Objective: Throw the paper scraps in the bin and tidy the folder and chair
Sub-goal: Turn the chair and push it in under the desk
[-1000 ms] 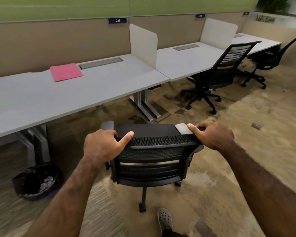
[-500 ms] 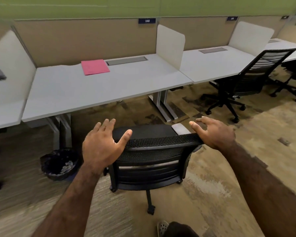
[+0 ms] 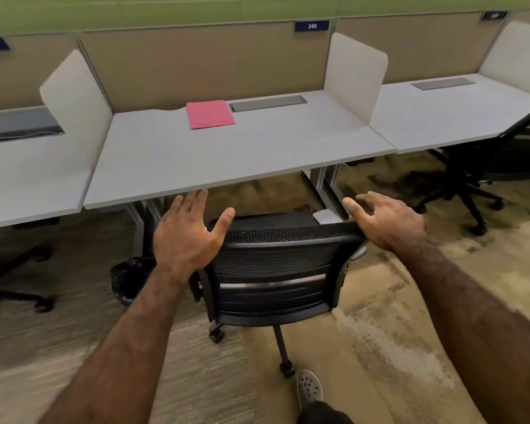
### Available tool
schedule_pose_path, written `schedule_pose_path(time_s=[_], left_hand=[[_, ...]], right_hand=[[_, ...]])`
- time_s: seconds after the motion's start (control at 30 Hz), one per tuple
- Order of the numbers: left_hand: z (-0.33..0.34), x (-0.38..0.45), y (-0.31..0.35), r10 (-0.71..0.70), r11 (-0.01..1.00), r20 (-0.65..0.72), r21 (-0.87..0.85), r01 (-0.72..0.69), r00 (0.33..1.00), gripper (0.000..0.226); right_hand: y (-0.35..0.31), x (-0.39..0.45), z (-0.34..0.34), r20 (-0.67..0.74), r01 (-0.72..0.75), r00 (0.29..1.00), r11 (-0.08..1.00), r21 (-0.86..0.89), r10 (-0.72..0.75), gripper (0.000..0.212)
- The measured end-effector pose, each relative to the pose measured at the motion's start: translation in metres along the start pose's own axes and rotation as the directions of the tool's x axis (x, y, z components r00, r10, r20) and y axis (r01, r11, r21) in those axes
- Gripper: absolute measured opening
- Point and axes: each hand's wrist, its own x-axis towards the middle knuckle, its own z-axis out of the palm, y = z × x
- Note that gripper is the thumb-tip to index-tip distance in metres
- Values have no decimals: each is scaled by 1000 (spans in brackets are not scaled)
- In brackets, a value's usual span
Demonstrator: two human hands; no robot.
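Observation:
A black mesh-backed office chair (image 3: 276, 270) stands in front of the white desk (image 3: 227, 160), its back toward me and its seat short of the desk edge. My left hand (image 3: 188, 237) is spread open at the left end of the backrest top, its palm against the corner. My right hand (image 3: 386, 221) is open at the right end, fingers splayed, just touching the rim. A pink folder (image 3: 209, 114) lies flat at the back of the desk. A black-lined bin (image 3: 132, 278) sits on the floor under the desk's left side, partly hidden by my left forearm.
White divider panels (image 3: 357, 81) stand at both ends of the desk. A second black chair (image 3: 484, 166) stands at the neighbouring desk on the right, and another chair base (image 3: 16, 280) shows on the left. The desk legs (image 3: 325, 185) stand just beyond the chair. My shoe (image 3: 309, 388) is behind the chair.
Both hands gripped the backrest top a second ago and have since opened. The chair now stands closer to the desk and square to it.

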Motion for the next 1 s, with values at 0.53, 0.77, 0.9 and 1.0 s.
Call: schedule_pose_path(time_s=[0.53, 0.77, 0.9, 1.0], left_hand=[[52, 169, -34, -117, 988, 20, 104, 115, 993, 96], [71, 237, -44, -177, 974, 63, 154, 166, 982, 95], [78, 269, -47, -202, 967, 37, 165, 194, 979, 91], [82, 288, -47, -212, 963, 6, 170, 208, 977, 85]], right_hand=[[-62, 209, 53, 209, 144, 970, 986, -84, -124, 117], [-85, 296, 77, 154, 223, 964, 974, -36, -215, 113], [-95, 333, 88, 102, 206, 973, 978, 14, -206, 111], [-101, 353, 92, 103, 200, 974, 979, 34, -203, 108]])
